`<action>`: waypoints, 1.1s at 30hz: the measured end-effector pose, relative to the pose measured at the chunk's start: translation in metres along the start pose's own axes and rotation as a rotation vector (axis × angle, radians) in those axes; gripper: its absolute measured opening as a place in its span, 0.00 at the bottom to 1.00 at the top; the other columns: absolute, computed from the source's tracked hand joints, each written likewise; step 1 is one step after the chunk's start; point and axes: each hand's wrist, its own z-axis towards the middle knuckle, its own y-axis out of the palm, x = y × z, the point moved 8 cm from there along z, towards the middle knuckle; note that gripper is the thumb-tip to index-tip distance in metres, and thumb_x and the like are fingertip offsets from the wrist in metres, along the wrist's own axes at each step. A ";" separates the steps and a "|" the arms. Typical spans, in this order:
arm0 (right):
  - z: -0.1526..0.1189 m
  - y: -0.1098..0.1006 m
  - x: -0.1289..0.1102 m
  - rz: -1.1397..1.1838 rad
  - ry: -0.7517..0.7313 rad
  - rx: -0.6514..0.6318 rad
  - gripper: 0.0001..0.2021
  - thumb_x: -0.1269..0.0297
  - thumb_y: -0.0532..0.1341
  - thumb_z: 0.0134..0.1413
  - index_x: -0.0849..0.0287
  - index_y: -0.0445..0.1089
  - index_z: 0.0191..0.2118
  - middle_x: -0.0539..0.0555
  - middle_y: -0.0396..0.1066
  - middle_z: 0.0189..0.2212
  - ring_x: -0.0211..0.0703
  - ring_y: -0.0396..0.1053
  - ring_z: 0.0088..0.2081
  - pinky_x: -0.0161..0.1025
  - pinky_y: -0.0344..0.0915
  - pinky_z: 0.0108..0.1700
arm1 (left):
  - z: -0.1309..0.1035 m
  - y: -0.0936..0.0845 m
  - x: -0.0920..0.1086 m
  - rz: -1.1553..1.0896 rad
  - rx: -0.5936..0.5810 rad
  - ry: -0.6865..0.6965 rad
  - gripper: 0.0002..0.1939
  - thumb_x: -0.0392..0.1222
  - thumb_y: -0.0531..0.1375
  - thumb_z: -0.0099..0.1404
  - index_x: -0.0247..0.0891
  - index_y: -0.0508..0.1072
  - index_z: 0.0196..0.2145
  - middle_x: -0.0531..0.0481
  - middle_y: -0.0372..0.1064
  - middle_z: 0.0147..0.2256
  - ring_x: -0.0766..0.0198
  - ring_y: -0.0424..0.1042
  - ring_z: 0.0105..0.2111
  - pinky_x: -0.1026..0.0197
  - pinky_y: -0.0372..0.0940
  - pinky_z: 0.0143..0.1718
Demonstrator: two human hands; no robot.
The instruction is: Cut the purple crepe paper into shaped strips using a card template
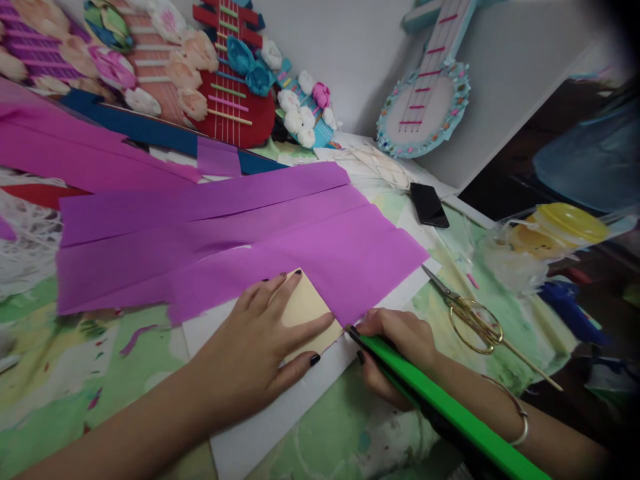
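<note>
My left hand [260, 327] lies flat with fingers spread, pressing a cream card [305, 303] down. Its index fingertip is at the card's top corner. Under the card are purple paper sheets [300, 220] and a white board [280, 427]. Fingers and thumb of my right hand [395, 340] are closed around the front end of a long green tool [445, 400] with black sides. Its dark tip meets the card's right corner; I cannot make out its exact kind. Gold-handled scissors [475, 325] lie right of that hand, beside a thin wooden stick [533, 365].
Several decorated toy instruments, including a red one [237, 107] and a pale blue one [425, 110], lean against the wall. A black phone [429, 205] lies at the back right. A yellow-lidded tub [570, 223] stands at right. White paper shreds [30, 240] sit at left.
</note>
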 end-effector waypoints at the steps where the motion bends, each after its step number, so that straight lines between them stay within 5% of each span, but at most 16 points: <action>1: 0.000 0.000 0.001 -0.007 0.005 0.003 0.11 0.73 0.57 0.41 0.54 0.59 0.32 0.44 0.60 0.19 0.35 0.57 0.20 0.34 0.54 0.23 | 0.000 0.000 0.000 0.002 -0.002 0.001 0.25 0.51 0.55 0.67 0.65 0.57 0.61 0.50 0.30 0.68 0.35 0.49 0.61 0.34 0.51 0.55; 11: 0.006 -0.003 -0.002 0.020 0.016 0.008 0.10 0.73 0.56 0.39 0.54 0.60 0.31 0.43 0.59 0.18 0.34 0.58 0.18 0.34 0.54 0.22 | -0.002 0.000 0.001 0.005 -0.016 0.005 0.25 0.50 0.54 0.68 0.63 0.57 0.61 0.48 0.27 0.68 0.33 0.48 0.61 0.34 0.52 0.55; 16: 0.013 -0.006 0.015 0.164 0.238 0.028 0.10 0.70 0.57 0.45 0.55 0.62 0.37 0.44 0.68 0.19 0.34 0.61 0.17 0.32 0.55 0.19 | -0.001 -0.001 0.005 -0.022 -0.002 0.008 0.26 0.47 0.55 0.68 0.59 0.57 0.62 0.46 0.29 0.68 0.36 0.47 0.63 0.37 0.54 0.56; 21: 0.028 -0.026 0.027 0.354 0.432 0.124 0.09 0.67 0.59 0.52 0.53 0.59 0.39 0.44 0.63 0.20 0.33 0.59 0.18 0.30 0.53 0.18 | -0.001 -0.002 0.010 -0.042 -0.016 0.010 0.26 0.44 0.56 0.67 0.54 0.59 0.61 0.40 0.36 0.68 0.37 0.45 0.64 0.36 0.53 0.58; 26: 0.065 -0.037 0.034 0.398 0.441 0.068 0.12 0.63 0.66 0.49 0.52 0.69 0.41 0.50 0.72 0.33 0.38 0.69 0.29 0.34 0.63 0.27 | -0.001 0.000 0.010 -0.075 -0.049 -0.018 0.27 0.44 0.57 0.66 0.53 0.58 0.62 0.34 0.41 0.66 0.36 0.43 0.64 0.34 0.52 0.58; 29: 0.089 -0.010 0.039 0.598 0.450 -0.090 0.13 0.63 0.71 0.42 0.52 0.75 0.38 0.53 0.74 0.38 0.43 0.70 0.37 0.37 0.66 0.34 | -0.001 0.002 0.007 -0.096 -0.041 -0.038 0.28 0.45 0.58 0.66 0.54 0.57 0.62 0.34 0.42 0.66 0.37 0.42 0.65 0.34 0.50 0.58; 33: 0.102 0.042 0.048 0.980 0.649 -0.206 0.13 0.59 0.70 0.43 0.52 0.77 0.38 0.48 0.69 0.23 0.33 0.59 0.21 0.34 0.54 0.21 | -0.003 0.003 0.007 -0.124 -0.037 -0.038 0.28 0.46 0.57 0.67 0.54 0.56 0.63 0.34 0.45 0.65 0.38 0.40 0.65 0.34 0.48 0.59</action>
